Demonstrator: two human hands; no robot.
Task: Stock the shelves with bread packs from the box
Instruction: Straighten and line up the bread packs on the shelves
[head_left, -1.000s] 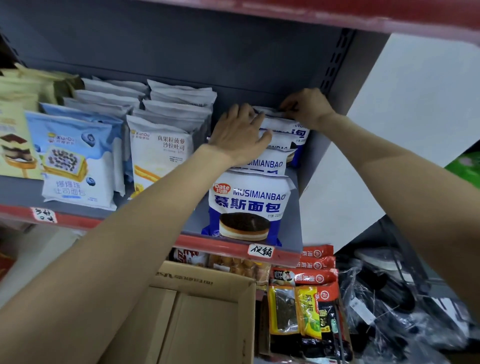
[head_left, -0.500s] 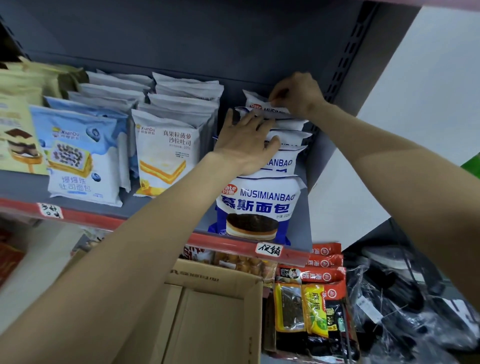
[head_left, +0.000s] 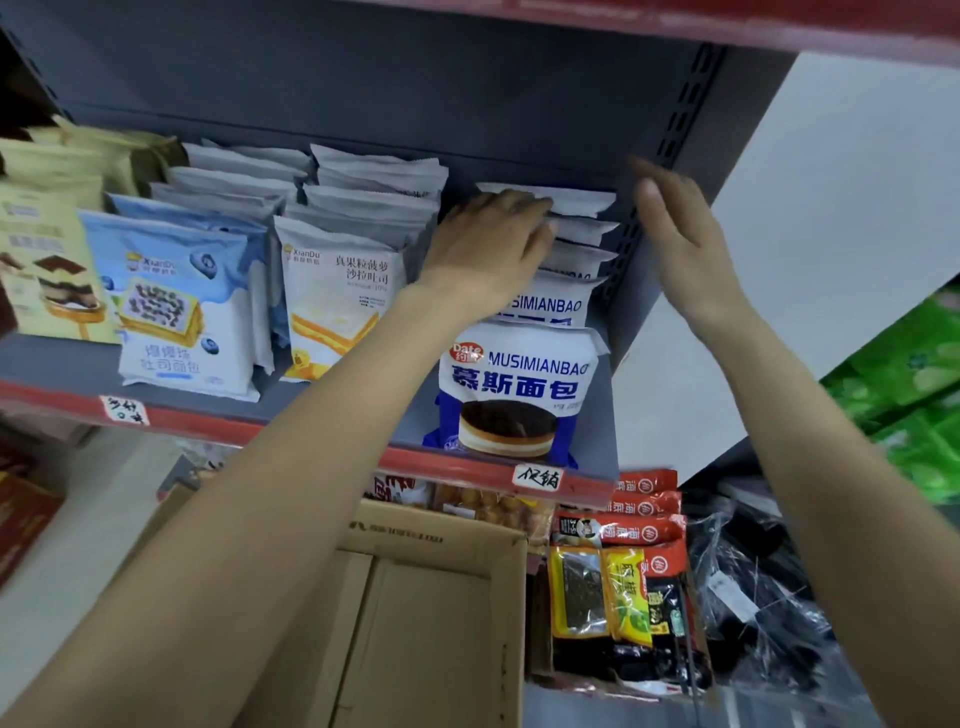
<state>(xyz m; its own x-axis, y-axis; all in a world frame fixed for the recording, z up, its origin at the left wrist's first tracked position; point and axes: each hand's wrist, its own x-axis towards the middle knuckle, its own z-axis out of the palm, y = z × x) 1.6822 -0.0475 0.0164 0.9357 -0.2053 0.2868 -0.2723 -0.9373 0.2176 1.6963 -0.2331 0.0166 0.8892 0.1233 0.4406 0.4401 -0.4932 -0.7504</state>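
Note:
A row of blue-and-white mousse bread packs (head_left: 511, 395) stands one behind another at the right end of the grey shelf (head_left: 62, 358). My left hand (head_left: 488, 249) lies on top of the packs in the middle of that row, fingers reaching over their upper edges. My right hand (head_left: 675, 239) hovers just right of the row with fingers straight, holding nothing, close to the shelf's side upright. Below the shelf the cardboard box (head_left: 426, 613) sits open, and no bread pack shows inside it.
White toast packs (head_left: 337, 291), blueberry toast packs (head_left: 171, 301) and beige cake packs (head_left: 47, 260) fill the shelf to the left. Snack packets (head_left: 623, 582) and black wrapped goods (head_left: 753, 597) lie beside the box. Green packs (head_left: 914, 395) are at far right.
My right hand has let go of the rearmost mousse pack and pulled back to the right with straight fingers. The left hand has slid further back along the row.

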